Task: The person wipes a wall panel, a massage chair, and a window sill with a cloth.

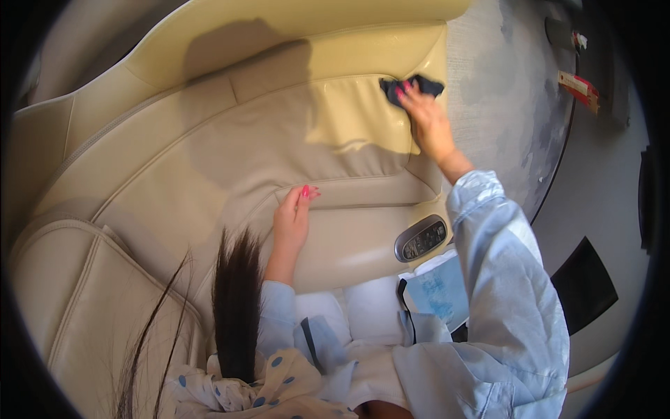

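My right hand [430, 121] presses a crumpled black cloth [432, 88] against the right edge of a beige leather seat [345, 112]. The fingers with pink nails lie over the cloth. Lower and further left, my left hand [292, 214] rests by the front roll of the seat, its fingers loosely bent and nothing seen in it. A dark oval control panel [421, 238] with buttons is set into the leather at the lower right, below my right forearm.
Leather backing [157, 68] curves behind the seat, and a padded armrest [73, 283] stands at left. A grey patterned rug or floor [492, 99] lies to the right, with a red object [578, 90] beyond it. Dark hair [236, 309] hangs across the lower view.
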